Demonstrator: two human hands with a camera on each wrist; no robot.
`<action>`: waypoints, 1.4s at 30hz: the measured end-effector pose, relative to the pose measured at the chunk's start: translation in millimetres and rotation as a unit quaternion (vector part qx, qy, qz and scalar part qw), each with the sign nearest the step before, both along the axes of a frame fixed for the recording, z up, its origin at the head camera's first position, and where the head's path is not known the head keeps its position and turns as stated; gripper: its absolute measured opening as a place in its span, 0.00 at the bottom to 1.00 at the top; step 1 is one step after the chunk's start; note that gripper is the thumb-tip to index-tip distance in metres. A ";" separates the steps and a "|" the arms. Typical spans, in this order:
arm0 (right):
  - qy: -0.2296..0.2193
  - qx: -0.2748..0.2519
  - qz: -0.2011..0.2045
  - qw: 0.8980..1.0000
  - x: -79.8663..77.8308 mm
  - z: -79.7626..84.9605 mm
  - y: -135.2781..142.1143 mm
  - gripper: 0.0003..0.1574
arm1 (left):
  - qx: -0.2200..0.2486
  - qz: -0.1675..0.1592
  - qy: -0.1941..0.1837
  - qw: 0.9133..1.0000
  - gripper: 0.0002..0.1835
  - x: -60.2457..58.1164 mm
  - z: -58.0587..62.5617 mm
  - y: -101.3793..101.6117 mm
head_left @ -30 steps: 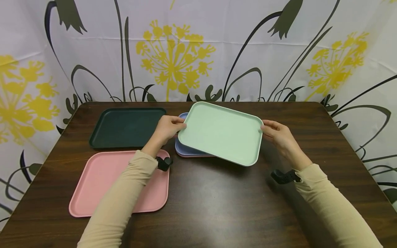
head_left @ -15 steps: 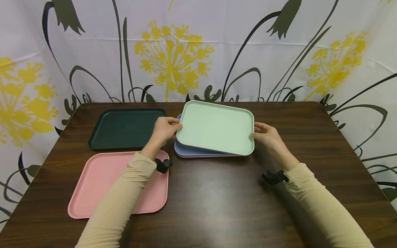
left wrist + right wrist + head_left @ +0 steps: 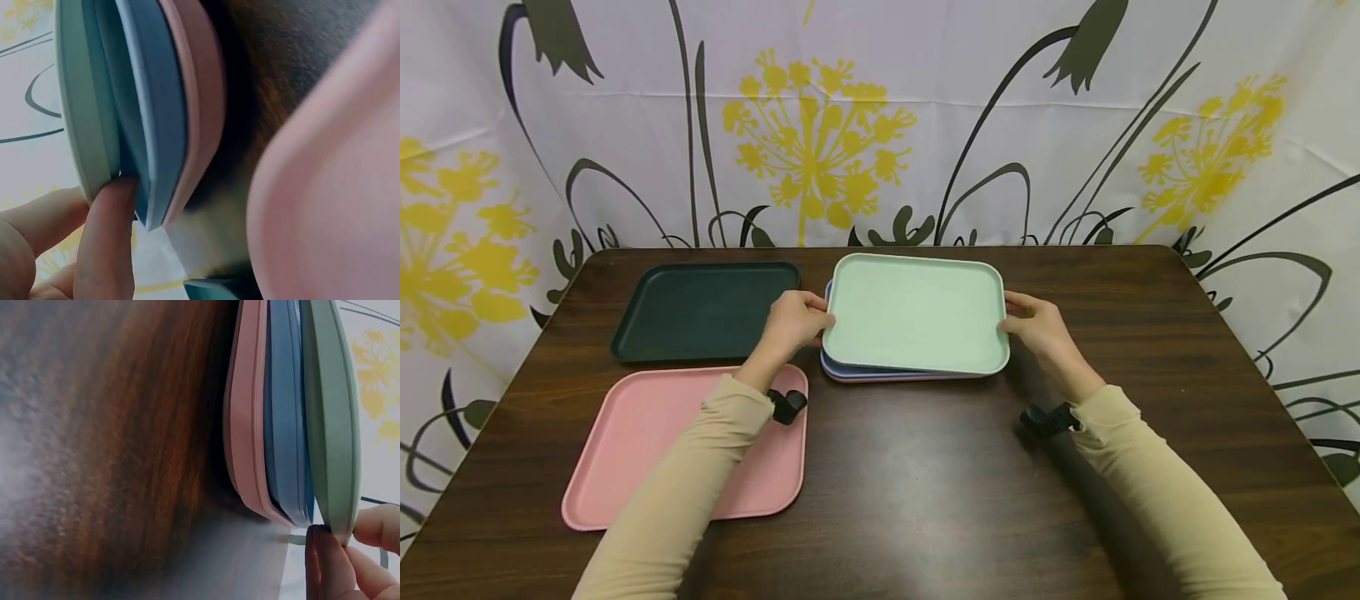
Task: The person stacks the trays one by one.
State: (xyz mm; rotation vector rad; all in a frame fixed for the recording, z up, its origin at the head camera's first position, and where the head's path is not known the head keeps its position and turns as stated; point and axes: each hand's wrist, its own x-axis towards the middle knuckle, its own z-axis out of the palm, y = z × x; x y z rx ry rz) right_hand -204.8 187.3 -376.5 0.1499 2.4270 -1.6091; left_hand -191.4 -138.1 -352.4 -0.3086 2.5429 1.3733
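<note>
A pale green tray (image 3: pixel 917 312) is pinched at its left edge by my left hand (image 3: pixel 792 321) and at its right edge by my right hand (image 3: pixel 1039 329). It lies over a stack, almost lined up with it. Under it is a blue tray (image 3: pixel 159 94), and a pink tray (image 3: pixel 203 94) forms the bottom layer. From the left wrist, a gap shows between the green rim and the blue one, with a finger at that gap. The right wrist view has the green tray (image 3: pixel 337 412) close against the blue tray (image 3: pixel 287 412), fingers on both faces of its rim.
A dark green tray (image 3: pixel 707 312) lies at the back left of the brown wooden table (image 3: pixel 925 500). In front of it lies another pink tray (image 3: pixel 640 433), partly covered by the left sleeve. A flower-printed cloth (image 3: pixel 985 50) hangs behind the table.
Both hands have moved the green tray to the left and levelled it, bringing it down from a tilted position onto line with the stack. The right hand has shifted left with it.
</note>
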 end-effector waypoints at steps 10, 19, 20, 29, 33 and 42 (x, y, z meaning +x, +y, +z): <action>0.003 0.017 -0.001 1.000 -9.2 -5.2 -2.3 0.37 | -0.027 -0.012 -0.016 0.999 0.17 4.6 1.7 -2.8; 0.007 0.013 -0.003 1.000 -13.1 -7.0 -5.3 0.36 | -0.062 -0.031 -0.006 0.998 0.15 7.5 1.3 -5.8; 0.005 0.011 -0.003 1.000 -13.2 -7.4 -5.4 0.36 | -0.065 -0.034 -0.004 0.997 0.16 7.8 1.1 -6.3; 0.003 0.003 -0.005 1.000 -14.9 -10.6 -7.3 0.35 | -0.056 -0.033 0.010 0.998 0.21 7.4 -3.6 -6.2; 0.000 -0.001 -0.007 1.000 -15.9 -13.4 -7.8 0.35 | -0.054 -0.040 0.011 0.998 0.26 7.2 -5.1 -6.3; -0.011 -0.004 -0.009 1.000 -16.9 -15.9 -9.3 0.35 | -0.064 -0.053 -0.003 0.997 0.26 7.8 -3.5 -8.1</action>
